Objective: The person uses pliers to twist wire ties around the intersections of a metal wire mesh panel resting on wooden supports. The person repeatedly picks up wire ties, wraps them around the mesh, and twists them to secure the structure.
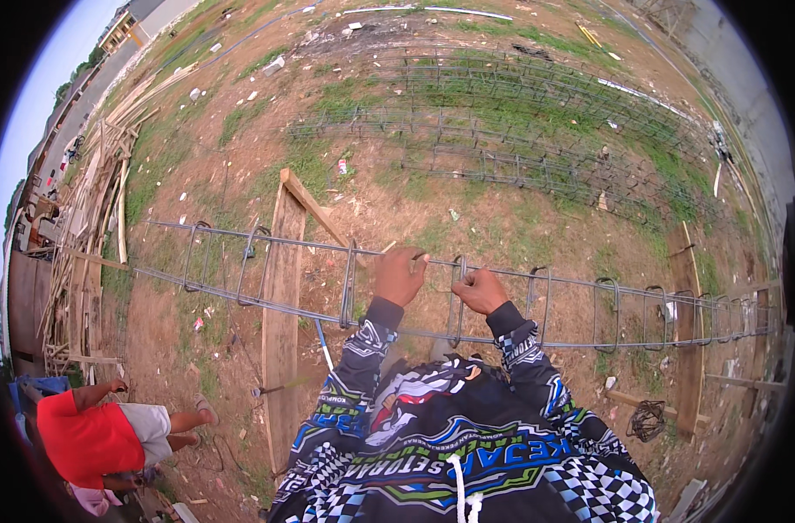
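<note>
A long rebar cage (397,331) of thin steel bars and rectangular stirrups stretches across in front of me, raised on wooden supports. My left hand (401,275) is closed over the cage's far upper bar (319,246), its fingers curled and the thumb toward the right. Just to the right, my right hand (481,290) is closed in a pinch at a stirrup (456,318), below the same far bar. A small gap separates the two hands. Any tie wire between the fingers is too small to make out. Another stirrup (348,283) stands left of my left hand.
Wooden plank supports (282,349) stand under the cage at left and right (690,336). More rebar cages (510,161) lie on the grass beyond. Timber (110,174) is piled at far left. A person in red (88,440) is at lower left. Coiled wire (648,420) lies at right.
</note>
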`<state>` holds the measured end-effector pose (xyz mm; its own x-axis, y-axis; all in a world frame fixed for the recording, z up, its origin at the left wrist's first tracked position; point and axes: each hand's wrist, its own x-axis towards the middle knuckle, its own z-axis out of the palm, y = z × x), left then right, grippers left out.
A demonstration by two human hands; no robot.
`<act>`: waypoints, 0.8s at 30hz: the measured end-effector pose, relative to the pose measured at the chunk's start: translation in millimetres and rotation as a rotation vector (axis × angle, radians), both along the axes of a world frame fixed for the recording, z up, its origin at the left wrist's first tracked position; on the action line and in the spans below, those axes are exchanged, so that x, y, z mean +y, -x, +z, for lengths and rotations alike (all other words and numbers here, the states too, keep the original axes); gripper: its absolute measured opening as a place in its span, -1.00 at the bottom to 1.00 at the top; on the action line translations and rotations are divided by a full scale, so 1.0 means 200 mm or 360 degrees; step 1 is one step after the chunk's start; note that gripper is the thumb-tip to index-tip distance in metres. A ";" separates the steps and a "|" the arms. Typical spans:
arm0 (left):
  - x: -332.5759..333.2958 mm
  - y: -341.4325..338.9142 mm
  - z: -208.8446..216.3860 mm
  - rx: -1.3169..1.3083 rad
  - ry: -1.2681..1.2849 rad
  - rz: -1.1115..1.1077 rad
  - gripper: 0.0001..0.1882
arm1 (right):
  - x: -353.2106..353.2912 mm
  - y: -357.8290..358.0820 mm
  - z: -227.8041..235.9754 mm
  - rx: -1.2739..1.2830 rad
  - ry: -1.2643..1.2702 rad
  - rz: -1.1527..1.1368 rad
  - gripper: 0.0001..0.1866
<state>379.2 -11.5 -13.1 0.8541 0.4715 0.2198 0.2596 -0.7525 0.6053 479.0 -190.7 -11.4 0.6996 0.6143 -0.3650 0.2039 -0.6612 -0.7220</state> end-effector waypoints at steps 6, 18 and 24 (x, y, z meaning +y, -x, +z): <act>0.01 -0.21 -0.16 0.0661 -0.0066 -0.0243 -0.71 | -0.01 -0.04 -0.06 0.0019 -0.0023 -0.0140 -0.53; -0.03 -0.30 -0.19 0.0612 -0.0159 -0.0398 -0.68 | 0.00 0.03 -0.18 -0.0211 -0.0123 -0.0175 -0.54; 0.05 -0.35 -0.12 0.0357 0.0248 -0.0391 -0.68 | 0.00 0.05 -0.23 -0.0187 -0.0325 -0.0468 -0.53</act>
